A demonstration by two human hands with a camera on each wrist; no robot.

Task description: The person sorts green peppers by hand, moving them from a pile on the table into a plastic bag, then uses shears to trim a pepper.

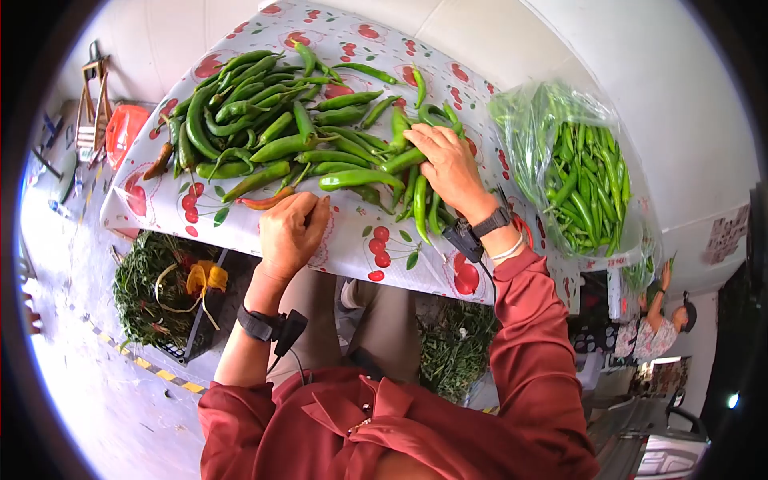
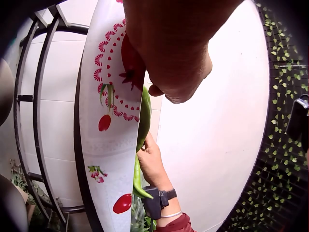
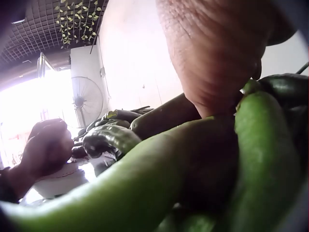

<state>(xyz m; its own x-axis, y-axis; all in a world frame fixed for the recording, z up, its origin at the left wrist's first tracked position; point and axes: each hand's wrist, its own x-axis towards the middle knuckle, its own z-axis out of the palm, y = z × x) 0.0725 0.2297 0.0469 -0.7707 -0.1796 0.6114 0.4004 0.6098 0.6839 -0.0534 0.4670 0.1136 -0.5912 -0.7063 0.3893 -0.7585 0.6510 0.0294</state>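
Observation:
Long green peppers (image 1: 280, 148) lie heaped on a cherry-patterned tablecloth (image 1: 320, 248). At the heap's right side, my right hand (image 1: 452, 168) has its fingers bent over a green pepper (image 1: 402, 161), whose end lies between fingers and thumb; the right wrist view shows this hand (image 3: 217, 53) low over large peppers (image 3: 125, 179), its fingertips hidden. My left hand (image 1: 292, 234) is curled into a fist at the table's near edge, beside a reddish pepper (image 1: 268, 202). Nothing shows in that fist, which the left wrist view catches partly, as a dark shape (image 2: 174, 63).
A clear plastic bag (image 1: 520, 120) of thinner green peppers stands at the table's right end. Below the table are a black crate (image 1: 210, 308) of leafy stems and more greenery (image 1: 456, 344). An orange-red bag (image 1: 124, 132) lies at left; a person (image 1: 652, 328) is far right.

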